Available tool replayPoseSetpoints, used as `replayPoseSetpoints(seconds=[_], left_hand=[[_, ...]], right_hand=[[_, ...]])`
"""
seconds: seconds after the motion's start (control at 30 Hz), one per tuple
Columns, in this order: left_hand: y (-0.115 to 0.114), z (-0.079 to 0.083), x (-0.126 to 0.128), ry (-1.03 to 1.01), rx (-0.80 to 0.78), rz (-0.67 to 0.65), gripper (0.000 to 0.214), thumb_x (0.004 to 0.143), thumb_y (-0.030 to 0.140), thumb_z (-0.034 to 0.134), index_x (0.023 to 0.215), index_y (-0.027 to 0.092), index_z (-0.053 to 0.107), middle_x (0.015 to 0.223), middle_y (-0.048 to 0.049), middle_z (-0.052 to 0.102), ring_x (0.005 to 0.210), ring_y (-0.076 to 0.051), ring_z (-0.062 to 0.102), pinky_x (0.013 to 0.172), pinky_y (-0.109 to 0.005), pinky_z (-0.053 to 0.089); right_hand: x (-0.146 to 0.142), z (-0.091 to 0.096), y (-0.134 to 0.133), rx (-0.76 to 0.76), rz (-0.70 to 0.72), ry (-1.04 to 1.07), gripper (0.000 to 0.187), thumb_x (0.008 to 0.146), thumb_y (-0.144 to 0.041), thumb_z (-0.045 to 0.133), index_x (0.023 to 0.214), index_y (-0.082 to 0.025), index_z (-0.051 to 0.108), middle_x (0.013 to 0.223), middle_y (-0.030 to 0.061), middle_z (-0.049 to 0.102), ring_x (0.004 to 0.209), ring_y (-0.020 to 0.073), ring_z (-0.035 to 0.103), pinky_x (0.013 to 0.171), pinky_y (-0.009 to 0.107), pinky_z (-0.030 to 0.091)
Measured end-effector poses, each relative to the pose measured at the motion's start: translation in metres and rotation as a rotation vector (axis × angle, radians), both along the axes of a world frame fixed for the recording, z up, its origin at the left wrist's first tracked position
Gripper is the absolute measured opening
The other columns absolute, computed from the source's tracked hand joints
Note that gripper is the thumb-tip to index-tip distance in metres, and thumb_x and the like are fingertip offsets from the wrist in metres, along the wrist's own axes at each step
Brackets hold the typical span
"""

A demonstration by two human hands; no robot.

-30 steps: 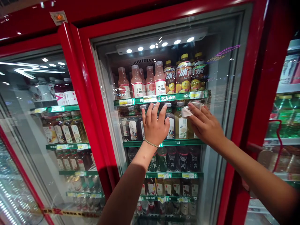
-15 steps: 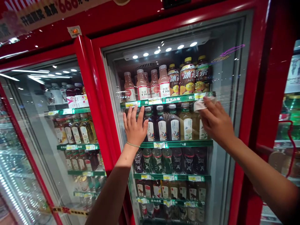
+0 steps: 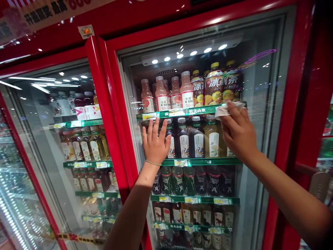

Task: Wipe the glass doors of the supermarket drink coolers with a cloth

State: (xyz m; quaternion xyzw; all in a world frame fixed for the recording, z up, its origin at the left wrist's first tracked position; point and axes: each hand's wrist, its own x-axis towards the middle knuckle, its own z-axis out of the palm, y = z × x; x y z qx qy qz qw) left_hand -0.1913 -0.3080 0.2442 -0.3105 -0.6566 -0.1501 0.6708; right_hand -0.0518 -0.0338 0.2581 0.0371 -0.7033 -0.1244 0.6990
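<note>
My left hand (image 3: 156,144) lies flat with fingers spread against the glass door (image 3: 260,86) of a red drinks fridge, and a thin band circles its wrist. On the right side of the same pane, my right hand (image 3: 239,130) presses a white cloth or tissue (image 3: 223,110) to the glass, its fingers bent over it. Behind the glass, pink bottles (image 3: 161,99) and large iced tea bottles (image 3: 213,86) fill the top shelf. Dark bottles with white labels (image 3: 184,140) stand on the shelf between my hands.
A red door frame (image 3: 114,104) separates this pane from a second glass-fronted fridge (image 3: 52,146) on the left, also stocked with bottles. Lower shelves hold more bottles (image 3: 178,180). Above the frame sits a small orange-lit switch (image 3: 86,31). Lights reflect in the glass.
The whole view has shifted slightly, so the fridge appears a little further right and closer. My right hand still holds the cloth at nearly the same shelf-edge spot; my left hand stays on the glass.
</note>
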Motion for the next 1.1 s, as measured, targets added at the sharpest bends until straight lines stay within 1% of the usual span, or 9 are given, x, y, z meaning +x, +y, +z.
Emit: replayPoseSetpoints(seconds=[0.17,0.27,0.37,0.57,0.63,0.77,0.83,0.97,1.1], left_hand=[[0.0,-0.001,-0.001,-0.021,0.008,-0.039,0.058,0.104,0.038,0.052,0.16,0.027,0.04,0.166,-0.0096,0.041,0.158,-0.03,0.03,0.131,-0.057,0.018],[0.001,-0.001,0.0,-0.006,0.014,-0.031,0.058,0.104,0.037,0.052,0.159,0.026,0.041,0.165,-0.0101,0.042,0.157,-0.03,0.032,0.131,-0.057,0.02],[0.0,0.0,0.0,0.005,0.01,-0.039,0.058,0.104,0.038,0.052,0.159,0.025,0.042,0.164,-0.0104,0.043,0.157,-0.031,0.033,0.131,-0.057,0.02],[-0.003,0.0,-0.001,-0.055,-0.037,-0.109,0.061,0.104,0.038,0.05,0.162,0.026,0.036,0.168,-0.0106,0.036,0.159,-0.032,0.028,0.131,-0.061,0.017],[-0.004,-0.001,-0.001,-0.06,-0.052,-0.117,0.061,0.105,0.038,0.049,0.162,0.025,0.036,0.169,-0.0111,0.034,0.159,-0.033,0.026,0.13,-0.062,0.016],[-0.004,-0.001,-0.001,-0.062,-0.064,-0.131,0.061,0.105,0.037,0.048,0.163,0.024,0.035,0.169,-0.0117,0.031,0.159,-0.034,0.025,0.13,-0.063,0.016],[-0.003,-0.001,0.0,-0.06,-0.06,-0.138,0.061,0.105,0.037,0.048,0.163,0.024,0.034,0.169,-0.0112,0.031,0.159,-0.033,0.025,0.13,-0.063,0.017],[-0.003,-0.001,0.0,-0.061,-0.048,-0.164,0.062,0.104,0.036,0.05,0.163,0.025,0.033,0.17,-0.0106,0.03,0.16,-0.033,0.024,0.13,-0.063,0.018],[-0.003,-0.001,0.0,-0.058,-0.042,-0.163,0.062,0.104,0.035,0.05,0.163,0.024,0.033,0.169,-0.0111,0.031,0.159,-0.033,0.025,0.13,-0.063,0.018]], right_hand=[[0.001,-0.014,0.003,0.205,-0.007,-0.166,0.032,0.098,-0.018,0.06,0.129,-0.027,0.062,0.163,0.0061,0.046,0.147,0.0299,0.05,0.124,0.051,0.043],[0.002,-0.007,0.011,0.053,-0.037,-0.078,0.031,0.1,-0.021,0.058,0.131,-0.024,0.062,0.165,0.01,0.044,0.151,0.032,0.044,0.126,0.053,0.039],[-0.004,0.002,-0.002,-0.141,-0.023,0.005,0.031,0.102,-0.022,0.055,0.132,-0.021,0.062,0.166,0.0138,0.04,0.154,0.0332,0.039,0.127,0.057,0.033],[-0.006,-0.03,-0.018,-0.005,-0.054,-0.182,0.029,0.102,-0.021,0.054,0.129,-0.024,0.063,0.165,0.0102,0.044,0.153,0.028,0.041,0.13,0.048,0.031],[-0.001,-0.034,-0.008,-0.115,-0.055,-0.121,0.03,0.103,-0.023,0.052,0.131,-0.023,0.063,0.165,0.0127,0.043,0.154,0.0287,0.039,0.129,0.049,0.032],[-0.005,-0.015,-0.01,-0.356,-0.026,0.024,0.036,0.104,-0.025,0.048,0.138,-0.023,0.059,0.17,0.0138,0.034,0.157,0.0305,0.032,0.128,0.054,0.031],[-0.009,-0.011,-0.022,-0.304,-0.019,-0.026,0.035,0.103,-0.023,0.048,0.137,-0.025,0.059,0.171,0.0115,0.031,0.158,0.0308,0.031,0.129,0.056,0.029],[-0.007,-0.027,-0.025,-0.116,-0.052,-0.178,0.028,0.104,-0.024,0.048,0.127,-0.025,0.063,0.167,0.0107,0.041,0.155,0.0282,0.038,0.13,0.051,0.028],[-0.005,-0.025,-0.011,-0.286,-0.03,-0.03,0.032,0.104,-0.03,0.046,0.131,-0.027,0.062,0.166,0.0114,0.042,0.154,0.0296,0.038,0.128,0.055,0.03]])
